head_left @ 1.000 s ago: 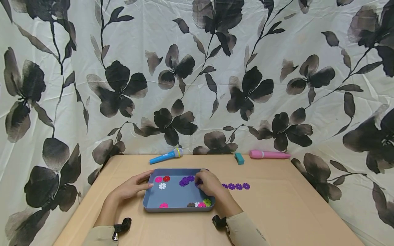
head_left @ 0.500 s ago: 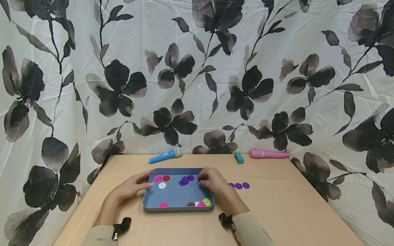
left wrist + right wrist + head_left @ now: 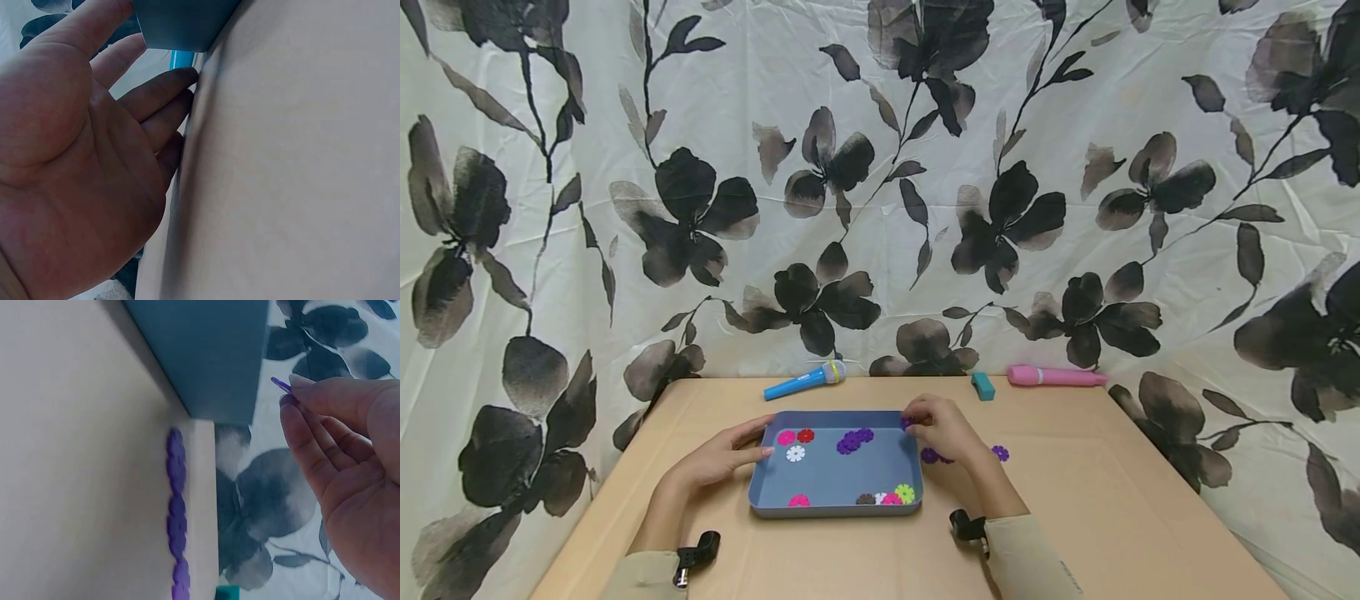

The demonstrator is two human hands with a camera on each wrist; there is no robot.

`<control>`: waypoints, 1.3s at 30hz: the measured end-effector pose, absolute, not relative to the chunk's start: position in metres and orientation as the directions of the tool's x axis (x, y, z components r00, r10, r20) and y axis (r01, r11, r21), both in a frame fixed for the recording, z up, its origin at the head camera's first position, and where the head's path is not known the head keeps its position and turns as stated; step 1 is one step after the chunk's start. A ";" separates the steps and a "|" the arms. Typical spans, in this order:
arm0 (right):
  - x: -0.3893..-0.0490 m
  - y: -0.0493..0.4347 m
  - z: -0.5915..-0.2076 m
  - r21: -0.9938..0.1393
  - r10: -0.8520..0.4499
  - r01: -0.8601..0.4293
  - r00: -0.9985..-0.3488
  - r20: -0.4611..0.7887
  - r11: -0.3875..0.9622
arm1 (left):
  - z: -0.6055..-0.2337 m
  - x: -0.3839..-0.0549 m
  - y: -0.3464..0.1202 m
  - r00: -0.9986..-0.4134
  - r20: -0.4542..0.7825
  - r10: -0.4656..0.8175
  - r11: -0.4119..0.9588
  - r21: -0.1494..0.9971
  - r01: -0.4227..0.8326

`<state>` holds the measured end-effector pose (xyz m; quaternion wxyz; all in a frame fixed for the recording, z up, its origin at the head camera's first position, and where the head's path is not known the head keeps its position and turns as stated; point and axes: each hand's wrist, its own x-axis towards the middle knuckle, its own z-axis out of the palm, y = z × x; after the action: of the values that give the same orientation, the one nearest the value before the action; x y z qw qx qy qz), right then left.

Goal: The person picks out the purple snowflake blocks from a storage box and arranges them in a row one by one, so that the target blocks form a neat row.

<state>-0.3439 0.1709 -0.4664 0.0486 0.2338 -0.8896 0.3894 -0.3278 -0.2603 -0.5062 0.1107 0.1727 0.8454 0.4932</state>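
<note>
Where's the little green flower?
In the head view, the green flower lies in the near right corner of the blue-gray tray, just beside a pink flower.

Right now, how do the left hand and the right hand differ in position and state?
The left hand is at the left side of the tray, while the right hand is by its far right corner. The left hand has its fingers extended and pinches no flower piece; the right hand pinches a purple flower piece between thumb and finger. Both are bare, below beige sleeves.
</note>
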 end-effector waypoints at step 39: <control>-0.346 0.305 -0.461 -0.702 -0.151 -0.227 -0.974 0.169 0.675 | -0.505 -0.328 -0.259 -0.923 -0.039 0.384 0.446 0.883 0.148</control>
<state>-0.3463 0.3054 -0.4611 0.0485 0.1034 -0.9139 0.3896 -0.3283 -0.2593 -0.5054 0.1173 0.1579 0.8420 0.5023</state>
